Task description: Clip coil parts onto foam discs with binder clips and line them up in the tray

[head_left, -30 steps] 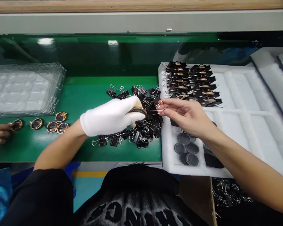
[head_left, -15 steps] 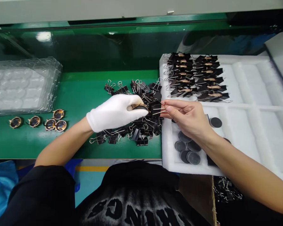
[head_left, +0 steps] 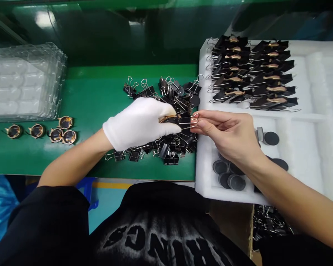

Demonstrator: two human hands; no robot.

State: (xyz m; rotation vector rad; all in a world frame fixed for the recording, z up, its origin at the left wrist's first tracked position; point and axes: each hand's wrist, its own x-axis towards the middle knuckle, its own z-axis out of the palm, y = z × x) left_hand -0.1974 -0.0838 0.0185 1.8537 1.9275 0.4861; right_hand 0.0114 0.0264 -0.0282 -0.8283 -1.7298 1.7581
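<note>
While the gloved left hand (head_left: 140,123) grips the round part (head_left: 168,118), keep the right hand (head_left: 227,135) pinching the binder clip (head_left: 186,121) handles squarely at frame centre

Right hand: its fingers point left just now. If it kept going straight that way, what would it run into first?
The right hand already pinches the wire handles of the binder clip at its fingertips. Straight on leftward, it would press into the gloved left hand holding the round part. Depth looks matched, though one view cannot confirm it.
</note>
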